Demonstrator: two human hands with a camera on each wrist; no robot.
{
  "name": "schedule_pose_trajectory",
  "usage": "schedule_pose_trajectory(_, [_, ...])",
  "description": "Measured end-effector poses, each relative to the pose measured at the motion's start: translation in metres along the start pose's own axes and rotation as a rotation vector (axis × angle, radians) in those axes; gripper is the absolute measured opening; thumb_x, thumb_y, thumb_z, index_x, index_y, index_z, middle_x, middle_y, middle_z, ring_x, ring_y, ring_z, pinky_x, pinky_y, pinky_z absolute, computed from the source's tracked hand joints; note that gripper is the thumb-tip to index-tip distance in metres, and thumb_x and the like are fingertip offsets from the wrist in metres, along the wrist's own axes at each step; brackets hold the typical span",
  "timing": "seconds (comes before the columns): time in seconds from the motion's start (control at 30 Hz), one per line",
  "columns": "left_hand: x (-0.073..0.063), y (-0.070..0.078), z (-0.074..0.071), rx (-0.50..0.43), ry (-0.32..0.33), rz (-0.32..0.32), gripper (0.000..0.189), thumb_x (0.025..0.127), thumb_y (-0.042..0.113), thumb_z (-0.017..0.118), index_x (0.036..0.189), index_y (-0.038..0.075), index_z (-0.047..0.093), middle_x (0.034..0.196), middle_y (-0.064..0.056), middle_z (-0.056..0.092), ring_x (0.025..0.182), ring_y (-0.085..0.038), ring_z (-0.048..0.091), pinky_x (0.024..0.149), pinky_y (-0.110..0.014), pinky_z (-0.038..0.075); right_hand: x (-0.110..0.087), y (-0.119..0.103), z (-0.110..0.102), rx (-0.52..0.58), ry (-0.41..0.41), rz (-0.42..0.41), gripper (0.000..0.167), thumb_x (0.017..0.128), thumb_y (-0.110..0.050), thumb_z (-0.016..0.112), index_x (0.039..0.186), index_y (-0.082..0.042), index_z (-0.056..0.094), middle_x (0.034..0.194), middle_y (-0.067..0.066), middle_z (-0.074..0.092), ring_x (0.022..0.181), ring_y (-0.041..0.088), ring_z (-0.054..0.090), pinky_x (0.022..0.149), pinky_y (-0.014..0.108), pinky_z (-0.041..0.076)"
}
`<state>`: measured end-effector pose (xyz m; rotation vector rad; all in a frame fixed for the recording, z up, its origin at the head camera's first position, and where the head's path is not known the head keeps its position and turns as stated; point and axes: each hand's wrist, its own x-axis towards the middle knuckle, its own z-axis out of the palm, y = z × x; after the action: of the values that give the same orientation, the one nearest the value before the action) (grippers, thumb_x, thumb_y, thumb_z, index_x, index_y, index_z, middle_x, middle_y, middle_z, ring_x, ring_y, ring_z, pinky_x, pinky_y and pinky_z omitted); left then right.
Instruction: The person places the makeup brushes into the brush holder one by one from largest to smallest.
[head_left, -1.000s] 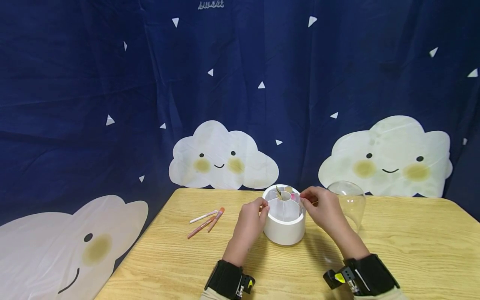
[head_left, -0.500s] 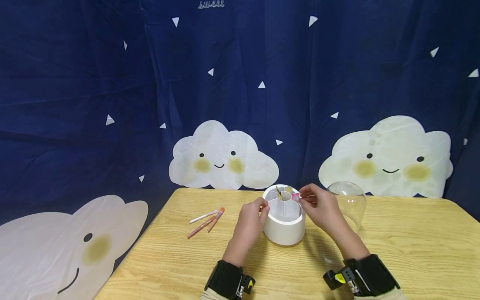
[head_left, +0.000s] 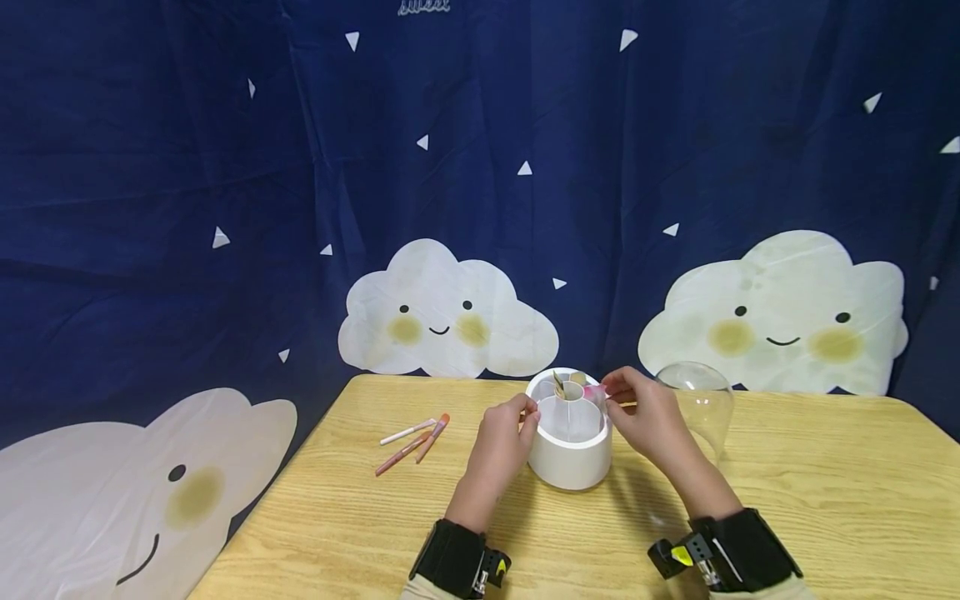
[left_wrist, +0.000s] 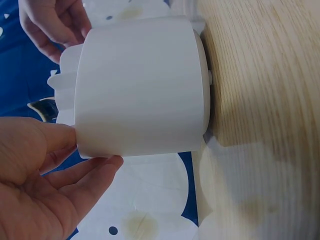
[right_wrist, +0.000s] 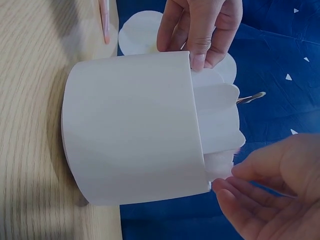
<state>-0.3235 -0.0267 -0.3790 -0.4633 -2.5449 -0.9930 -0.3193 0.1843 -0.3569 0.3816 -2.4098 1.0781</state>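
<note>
1. Nearest, black wristbands (head_left: 448,557) hang above the pale wooden tabletop (head_left: 315,542).
2. The left hand (head_left: 500,446), at 8 o'clock of the round white holder (head_left: 568,464), has its grip closed on the rim, thumb and fingers pinching it.
3. The right hand (head_left: 648,417), at 3 o'clock, pinches a pink, partly see-through item (head_left: 595,391) over the holder's 2 o'clock compartment.
4. The holder stands upright on the tabletop between both hands; a dark, gold-toned tip (head_left: 558,384) leans out near its central cup.
5. Three brushes (head_left: 403,453) lie at 9 o'clock, well apart from it.
6. Partly behind the right hand, a clear dome (head_left: 712,408) stands at 3 o'clock.
7. Farthest, at 12 o'clock, hangs a blue cloud-patterned curtain (head_left: 577,192).
</note>
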Motion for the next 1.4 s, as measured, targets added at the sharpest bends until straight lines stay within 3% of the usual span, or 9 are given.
schedule_pose_trajectory(0.37, [0.0006,0.0009,-0.0001,0.001,0.002,0.015,0.006,0.099,0.01,0.066,0.097,0.005,0.068,0.102,-0.012,0.075,0.097,-0.023,0.072,0.082,-0.033,0.06,-0.0009,-0.0031,0.0023,0.032,-0.029,-0.062,0.02,0.087,0.012,0.06,0.104,0.003,0.066,0.093,0.013,0.073,0.086,0.027,0.071,0.075,0.041,0.061])
schedule_pose_trajectory(0.53, [0.001,0.0022,-0.0007,-0.004,-0.004,0.012,0.006,0.099,0.01,0.065,0.098,0.005,0.068,0.102,-0.012,0.075,0.097,-0.023,0.072,0.082,-0.033,0.06,-0.0003,-0.0031,-0.0016,-0.043,0.088,-0.023,0.02,0.088,0.008,0.055,0.104,0.003,0.065,0.094,0.015,0.072,0.087,0.028,0.068,0.07,0.035,0.056])
schedule_pose_trajectory(0.63, [0.0012,0.0028,-0.0012,-0.004,-0.006,0.01,0.006,0.099,0.01,0.065,0.098,0.005,0.068,0.102,-0.012,0.075,0.097,-0.023,0.072,0.082,-0.033,0.06,-0.0007,-0.0004,-0.004,-0.071,0.122,-0.007,0.027,0.087,0.008,0.052,0.112,0.006,0.062,0.102,0.021,0.071,0.09,0.033,0.066,0.072,0.04,0.052])
schedule_pose_trajectory(0.73, [0.0014,0.0029,-0.0014,-0.005,-0.006,0.009,0.006,0.099,0.01,0.065,0.098,0.005,0.068,0.102,-0.012,0.075,0.098,-0.023,0.072,0.082,-0.033,0.06,-0.0018,0.0021,-0.0038,-0.083,0.069,-0.008,0.036,0.086,0.008,0.05,0.121,0.008,0.057,0.109,0.024,0.072,0.09,0.035,0.065,0.077,0.046,0.05])
schedule_pose_trajectory(0.9, [0.0009,0.0023,-0.0016,-0.002,-0.004,0.009,0.005,0.099,0.01,0.066,0.098,0.005,0.068,0.102,-0.012,0.075,0.098,-0.023,0.072,0.083,-0.034,0.06,-0.0027,0.0019,-0.0006,-0.079,-0.015,-0.035,0.04,0.086,0.008,0.053,0.126,0.009,0.054,0.108,0.023,0.073,0.087,0.033,0.065,0.08,0.049,0.052])
schedule_pose_trajectory(1.2, [0.0003,0.0008,-0.0008,-0.003,0.0,0.007,0.005,0.099,0.009,0.065,0.098,0.005,0.068,0.103,-0.012,0.075,0.099,-0.024,0.072,0.083,-0.035,0.06,-0.0026,-0.0012,0.0011,-0.048,-0.026,-0.032,0.025,0.087,0.005,0.066,0.111,0.005,0.065,0.093,0.014,0.07,0.087,0.032,0.067,0.078,0.048,0.056])
schedule_pose_trajectory(1.4, [-0.0005,0.0003,-0.0007,-0.007,-0.002,0.013,0.005,0.099,0.009,0.065,0.098,0.005,0.068,0.103,-0.013,0.075,0.099,-0.025,0.072,0.083,-0.035,0.06,-0.0029,-0.0023,0.0035,-0.069,-0.049,-0.024,0.015,0.089,0.001,0.068,0.104,0.002,0.07,0.095,0.014,0.071,0.089,0.033,0.067,0.079,0.049,0.057])
